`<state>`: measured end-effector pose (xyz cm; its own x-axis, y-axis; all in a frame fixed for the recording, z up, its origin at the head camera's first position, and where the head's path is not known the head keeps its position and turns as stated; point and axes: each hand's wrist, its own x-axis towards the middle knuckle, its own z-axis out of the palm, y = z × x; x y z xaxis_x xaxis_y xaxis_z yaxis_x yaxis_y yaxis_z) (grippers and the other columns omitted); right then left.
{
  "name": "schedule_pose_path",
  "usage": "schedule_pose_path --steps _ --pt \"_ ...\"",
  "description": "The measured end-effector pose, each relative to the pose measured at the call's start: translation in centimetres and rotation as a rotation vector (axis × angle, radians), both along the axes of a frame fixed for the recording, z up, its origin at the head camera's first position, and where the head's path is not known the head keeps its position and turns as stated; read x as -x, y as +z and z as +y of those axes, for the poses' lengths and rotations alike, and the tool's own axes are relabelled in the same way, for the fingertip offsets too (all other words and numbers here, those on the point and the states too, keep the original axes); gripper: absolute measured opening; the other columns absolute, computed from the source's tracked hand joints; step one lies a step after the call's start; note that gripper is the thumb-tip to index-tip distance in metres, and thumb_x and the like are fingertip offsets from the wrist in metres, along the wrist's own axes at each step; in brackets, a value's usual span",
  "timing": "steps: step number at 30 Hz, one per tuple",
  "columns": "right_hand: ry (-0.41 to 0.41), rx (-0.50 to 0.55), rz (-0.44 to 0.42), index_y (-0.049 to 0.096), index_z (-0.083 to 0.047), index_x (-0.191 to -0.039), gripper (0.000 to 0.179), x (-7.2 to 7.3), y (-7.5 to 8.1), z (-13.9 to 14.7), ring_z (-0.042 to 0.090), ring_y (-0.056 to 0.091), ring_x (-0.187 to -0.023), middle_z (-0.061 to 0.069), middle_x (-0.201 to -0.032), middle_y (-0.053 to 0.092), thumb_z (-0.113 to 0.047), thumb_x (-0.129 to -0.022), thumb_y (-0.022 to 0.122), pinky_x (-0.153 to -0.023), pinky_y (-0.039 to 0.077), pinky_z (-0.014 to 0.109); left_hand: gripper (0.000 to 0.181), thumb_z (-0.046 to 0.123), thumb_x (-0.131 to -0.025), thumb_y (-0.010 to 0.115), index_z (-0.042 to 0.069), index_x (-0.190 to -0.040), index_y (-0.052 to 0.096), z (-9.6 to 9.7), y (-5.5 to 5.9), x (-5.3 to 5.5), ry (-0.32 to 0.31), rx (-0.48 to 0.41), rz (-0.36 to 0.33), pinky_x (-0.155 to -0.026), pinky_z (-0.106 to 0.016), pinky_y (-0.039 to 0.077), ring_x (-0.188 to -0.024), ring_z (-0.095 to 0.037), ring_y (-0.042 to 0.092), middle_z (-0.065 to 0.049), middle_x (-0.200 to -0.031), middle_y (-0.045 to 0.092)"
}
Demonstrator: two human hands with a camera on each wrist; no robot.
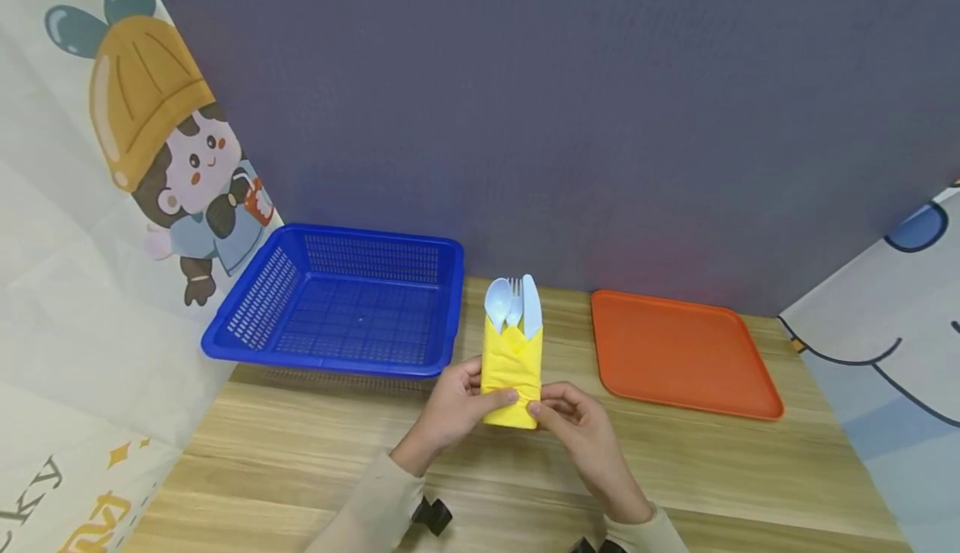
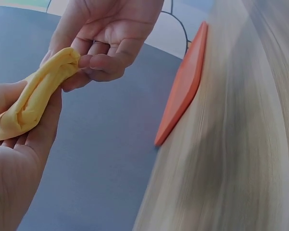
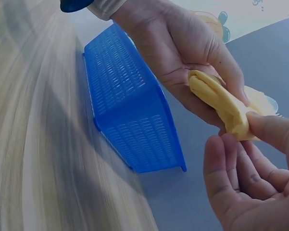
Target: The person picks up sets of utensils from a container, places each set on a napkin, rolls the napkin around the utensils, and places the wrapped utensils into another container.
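A yellow napkin (image 1: 512, 370) is folded into a pouch, held up above the table in both hands. Out of its top stick a pale blue spoon (image 1: 497, 303), a fork (image 1: 515, 301) and a knife (image 1: 531, 307), side by side; their lower parts are hidden in the napkin. My left hand (image 1: 455, 403) grips the pouch's left side, thumb across the front and fingers behind. With thumb and fingers my right hand (image 1: 581, 430) pinches the lower right corner. In the right wrist view the folded bottom end of the napkin (image 3: 216, 98) faces the camera.
A blue perforated basket (image 1: 330, 361) stands at the back left of the wooden table (image 1: 465, 486). At the right lies a flat orange tray (image 1: 682, 357). A dark grey panel (image 1: 540, 120) rises behind the table, with printed sheets at both sides.
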<state>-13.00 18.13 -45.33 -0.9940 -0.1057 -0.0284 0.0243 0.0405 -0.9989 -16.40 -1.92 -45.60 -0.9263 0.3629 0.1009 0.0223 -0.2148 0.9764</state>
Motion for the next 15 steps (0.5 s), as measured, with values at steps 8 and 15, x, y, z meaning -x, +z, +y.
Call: schedule_pose_path --steps 8,15 --pt "0.168 -0.043 0.158 0.062 0.008 -0.111 0.019 0.7 0.9 0.9 0.029 0.066 -0.087 0.024 -0.102 0.065 -0.006 -0.099 0.062 -0.076 0.059 0.041 0.036 0.002 -0.085 0.075 -0.012 -0.116 0.063 -1.5 2.8 0.7 0.053 0.109 0.022 -0.071 -0.037 0.060 -0.083 -0.025 0.072 -0.021 -0.100 0.072" --pt "0.186 -0.071 0.211 0.064 0.008 -0.110 0.019 0.8 1.2 1.6 0.030 0.065 -0.088 0.025 -0.104 0.066 -0.008 -0.102 0.057 -0.075 0.058 0.037 0.038 -0.001 -0.087 0.071 -0.012 -0.121 0.059 -6.4 5.7 4.3 0.138 0.215 -0.054 -0.073 -0.039 0.060 -0.084 -0.027 0.071 -0.022 -0.101 0.070"
